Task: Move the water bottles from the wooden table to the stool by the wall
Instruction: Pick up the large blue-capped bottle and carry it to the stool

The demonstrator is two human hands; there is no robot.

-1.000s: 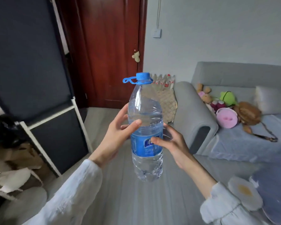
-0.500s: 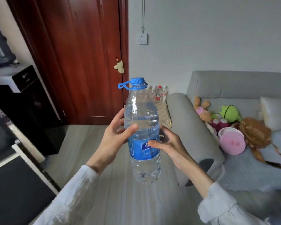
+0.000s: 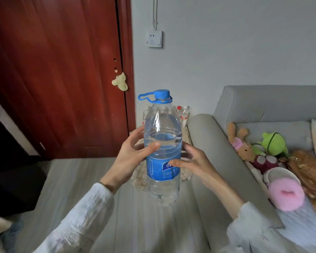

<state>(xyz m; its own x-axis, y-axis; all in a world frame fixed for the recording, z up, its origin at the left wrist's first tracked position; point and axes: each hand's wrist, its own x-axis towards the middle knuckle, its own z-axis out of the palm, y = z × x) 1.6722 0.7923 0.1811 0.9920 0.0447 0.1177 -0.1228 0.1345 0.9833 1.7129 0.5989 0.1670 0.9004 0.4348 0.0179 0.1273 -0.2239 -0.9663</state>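
Note:
A large clear water bottle (image 3: 162,154) with a blue cap, a blue carrying loop and a blue label is held upright in the air in front of me. My left hand (image 3: 133,157) grips its left side at the label's top edge. My right hand (image 3: 193,161) holds its right side, thumb on the label. Behind the bottle, against the wall between door and sofa, stands a stool with a beige woven cover (image 3: 140,181), mostly hidden. Small bottles with red caps (image 3: 183,114) stand at its back. The wooden table is out of view.
A dark red wooden door (image 3: 62,79) fills the left. A grey sofa (image 3: 204,143) stands on the right, with plush toys (image 3: 270,145) and a pink slipper (image 3: 286,194) on its seat. A wall socket (image 3: 155,39) is above. Dark furniture (image 3: 11,179) sits at the left edge.
With the bottle held in both hands, I have turned right and come closer to the door, wall and sofa. The dark cabinet slid out to the left; the grip is unchanged.

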